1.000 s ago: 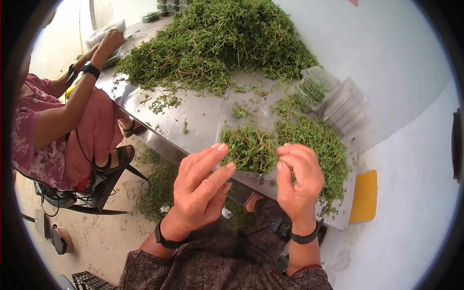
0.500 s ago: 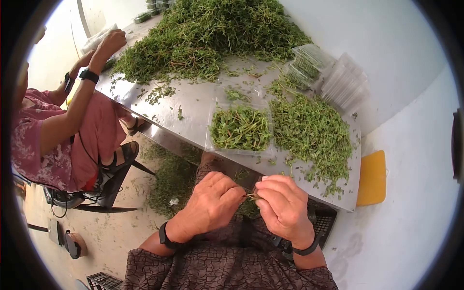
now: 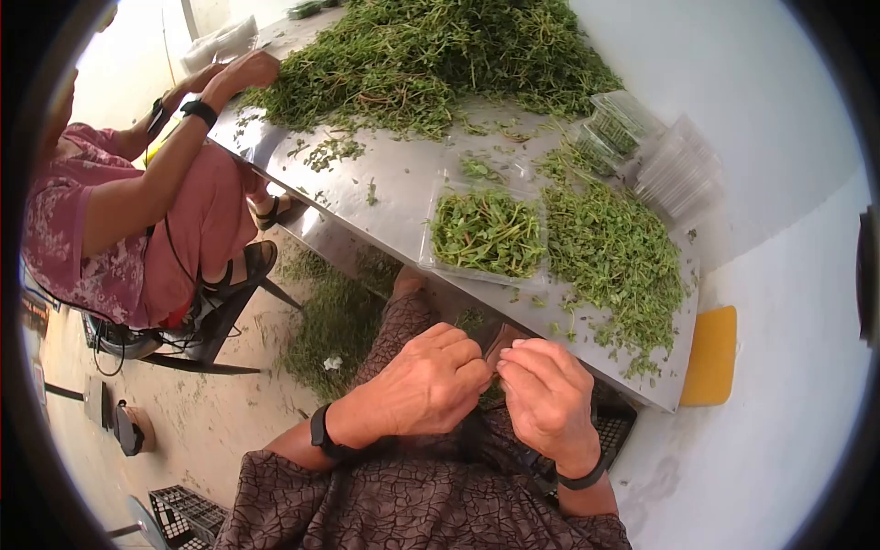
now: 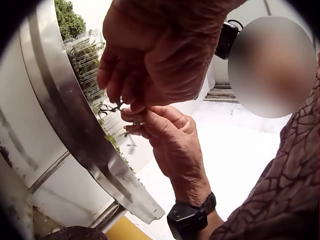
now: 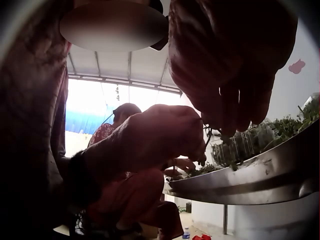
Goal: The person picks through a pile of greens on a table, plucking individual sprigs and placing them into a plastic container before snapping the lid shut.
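Note:
Both hands are held close together below the front edge of the steel table [image 3: 385,188], over my lap. My left hand [image 3: 477,371] and right hand [image 3: 511,359] meet fingertip to fingertip and pinch a small green herb sprig [image 4: 112,107] between them. The sprig barely shows in the head view. In the right wrist view it hangs as a dark thin stem [image 5: 215,132] between the two hands. A clear plastic tray [image 3: 486,234] filled with picked herbs lies on the table just beyond my hands.
Loose picked herbs [image 3: 614,257] lie right of the tray, and a big heap of herb stems [image 3: 431,55] fills the far end. Stacked clear containers [image 3: 678,170] stand by the wall. Another person [image 3: 137,211] sits at the left. Yellow object [image 3: 710,357] at right.
One second ago both hands were raised over the tray with fingers spread. They have dropped below the table's edge and closed together on a sprig; little has moved in the last half second.

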A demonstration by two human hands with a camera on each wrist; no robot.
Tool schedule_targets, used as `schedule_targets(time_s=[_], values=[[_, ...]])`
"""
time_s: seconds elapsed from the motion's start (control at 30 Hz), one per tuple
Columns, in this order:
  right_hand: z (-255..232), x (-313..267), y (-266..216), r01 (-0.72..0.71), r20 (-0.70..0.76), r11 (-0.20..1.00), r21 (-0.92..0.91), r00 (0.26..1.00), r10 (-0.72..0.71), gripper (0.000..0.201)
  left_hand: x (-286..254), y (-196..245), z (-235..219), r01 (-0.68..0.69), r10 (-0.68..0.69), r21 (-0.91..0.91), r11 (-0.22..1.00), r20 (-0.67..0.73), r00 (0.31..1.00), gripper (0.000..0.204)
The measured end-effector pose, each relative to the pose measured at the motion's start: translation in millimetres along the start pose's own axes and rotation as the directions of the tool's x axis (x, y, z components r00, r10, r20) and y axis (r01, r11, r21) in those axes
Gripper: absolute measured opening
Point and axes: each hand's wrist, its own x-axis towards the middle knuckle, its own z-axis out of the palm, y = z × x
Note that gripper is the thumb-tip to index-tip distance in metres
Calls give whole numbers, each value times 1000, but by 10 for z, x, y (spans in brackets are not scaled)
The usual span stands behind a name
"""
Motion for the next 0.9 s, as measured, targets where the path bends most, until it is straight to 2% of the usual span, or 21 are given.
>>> schedule_targets(time_s=[0.23, 0.3, 0.37, 0.4, 0.43, 0.5, 0.53, 0.57, 0.6, 0.63, 0.67, 0.7, 0.8, 0.9], values=[[40, 33, -27, -26, -20, 993, 112, 999, 29, 21, -34, -17, 8, -21, 18, -67, 998, -43, 999, 17], [40, 59, -45, -31, -29, 992, 119, 999, 35, 21, -48, -42, -6, -18, 14, -170, 985, -28, 1000, 18], [26, 85, -44, -33, -81, 969, 245, 995, 54, 21, -36, -54, -36, -34, 30, -218, 975, -20, 999, 17], [5, 103, -33, -40, -85, 971, 234, 994, 62, 21, -28, -60, -60, -38, 36, -259, 965, -14, 999, 15], [-20, 129, -20, -66, -114, 960, 273, 988, 101, 21, -19, -63, -98, -47, 46, -266, 963, -9, 999, 15], [-81, 187, 30, -91, -148, 948, 306, 979, 142, 21, -2, -96, -190, -95, 81, -448, 889, -51, 995, 14], [-135, 211, 82, -125, -195, 923, 364, 959, 207, 19, -10, -133, -210, -102, 88, -451, 887, -51, 995, 14], [-177, 249, 117, -154, -236, 892, 425, 933, 274, 16, -25, -169, -223, -79, 65, -447, 891, -48, 997, 16], [-222, 326, 118, -157, -238, 893, 421, 931, 276, 16, -27, -192, -227, -55, 41, -443, 895, -42, 998, 18], [-282, 428, 107, -146, -323, 928, 342, 909, 262, 14, -8, -191, -210, -58, 46, -446, 893, -39, 998, 18], [-323, 524, 115, -138, -405, 956, 259, 883, 237, 11, 18, -177, -178, -22, 6, -277, 961, -60, 998, 23], [-329, 606, 129, -138, -407, 957, 256, 882, 236, 11, 30, -170, -157, 22, -31, -99, 995, -92, 995, 27], [-237, 841, 255, -166, -575, 981, 98, 795, 191, 10, 1, -196, -120, 59, -68, -87, 994, -106, 992, 29], [5, 979, 485, -152, -584, 983, 105, 790, 185, 12, -29, -223, -118, 83, -88, -54, 995, -94, 992, 30]])
